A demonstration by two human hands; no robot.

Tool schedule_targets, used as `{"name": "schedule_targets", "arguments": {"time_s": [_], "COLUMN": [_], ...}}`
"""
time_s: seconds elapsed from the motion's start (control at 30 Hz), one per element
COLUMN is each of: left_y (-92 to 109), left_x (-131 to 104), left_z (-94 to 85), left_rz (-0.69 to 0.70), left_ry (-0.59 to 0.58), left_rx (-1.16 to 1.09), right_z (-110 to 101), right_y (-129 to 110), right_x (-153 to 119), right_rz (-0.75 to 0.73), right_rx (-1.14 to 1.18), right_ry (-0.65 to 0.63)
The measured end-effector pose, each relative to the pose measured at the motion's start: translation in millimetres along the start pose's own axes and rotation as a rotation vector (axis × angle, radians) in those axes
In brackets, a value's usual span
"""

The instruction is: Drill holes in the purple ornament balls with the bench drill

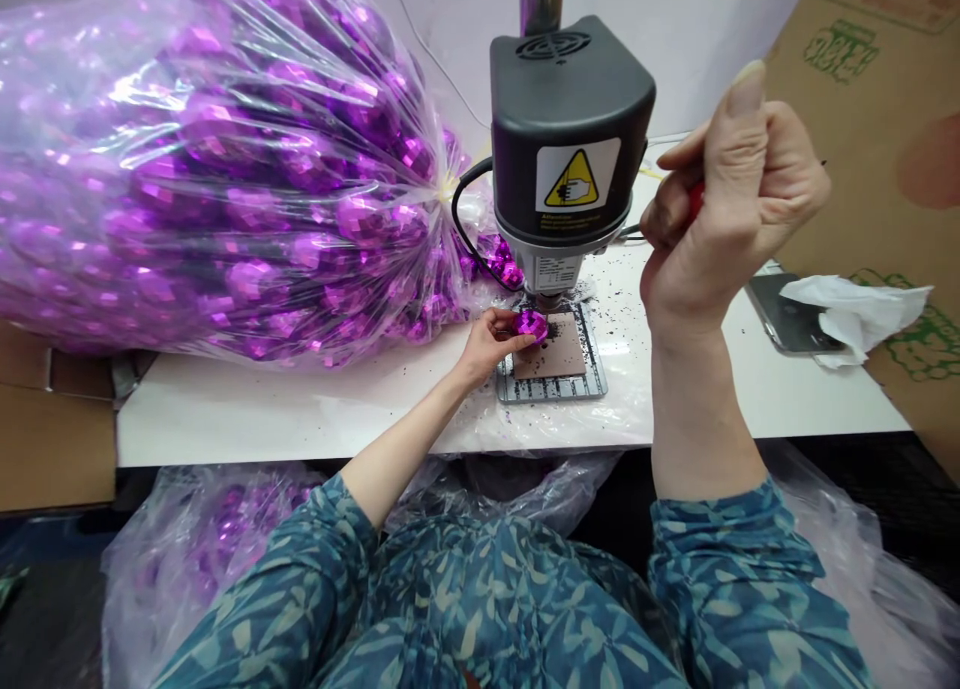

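Under the head of a small black drill press (570, 129), my left hand (487, 347) pinches a shiny purple faceted ball (531, 326). The ball is held at the tool's lower end, over a square brown board (566, 344) on the slotted metal base (555, 389). Dark shavings are scattered over the board. Raised at the right of the machine, my right hand (735, 189) is wrapped round a red handle knob (696, 201), of which only a small part shows. Whether the tool tip touches the ball is hidden.
A large clear plastic bag (225, 169) of purple balls fills the left of the white table (247, 409). Several loose purple balls lie behind the drill press. A phone (787, 314) and a crumpled tissue (862, 309) are at the right, beside a cardboard box (892, 99). More plastic bags hang below the table edge.
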State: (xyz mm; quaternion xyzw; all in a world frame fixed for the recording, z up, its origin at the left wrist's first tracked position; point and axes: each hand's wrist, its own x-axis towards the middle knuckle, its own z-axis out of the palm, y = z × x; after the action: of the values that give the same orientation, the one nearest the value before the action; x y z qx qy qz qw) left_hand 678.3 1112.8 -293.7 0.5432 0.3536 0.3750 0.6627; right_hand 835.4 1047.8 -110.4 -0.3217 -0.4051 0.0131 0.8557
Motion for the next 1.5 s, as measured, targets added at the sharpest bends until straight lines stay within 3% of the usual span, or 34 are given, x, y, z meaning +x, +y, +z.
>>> {"name": "schedule_targets", "arguments": {"time_s": [0.2, 0.43, 0.67, 0.9, 1.1, 1.5], "left_y": [-6.5, -15.2, -26.6, -20.0, -17.9, -17.6], "left_x": [3.4, -5.7, -6.1, -9.3, -10.0, -9.4], "left_z": [-1.7, 10.8, 19.6, 20.5, 20.9, 19.8], "left_rz": [0.049, 0.274, 0.293, 0.242, 0.219, 0.216], "left_ry": [-0.045, -0.055, -0.179, -0.152, -0.153, -0.148], "left_rx": [0.138, 0.438, 0.288, 0.222, 0.195, 0.212], "right_z": [0.6, 0.6, 0.4, -2.3, -13.3, -30.6], "right_y": [0.5, -0.8, -0.7, -3.6, -1.4, 17.0], "right_x": [-0.5, -1.7, -2.4, -17.7, -35.3, -44.8], "right_rz": [-0.006, -0.008, -0.008, -0.078, -0.103, -0.235], "right_rx": [-0.012, -0.039, -0.058, -0.12, -0.07, -0.042], "right_ry": [0.005, 0.0, -0.008, 0.081, 0.075, 0.026]}}
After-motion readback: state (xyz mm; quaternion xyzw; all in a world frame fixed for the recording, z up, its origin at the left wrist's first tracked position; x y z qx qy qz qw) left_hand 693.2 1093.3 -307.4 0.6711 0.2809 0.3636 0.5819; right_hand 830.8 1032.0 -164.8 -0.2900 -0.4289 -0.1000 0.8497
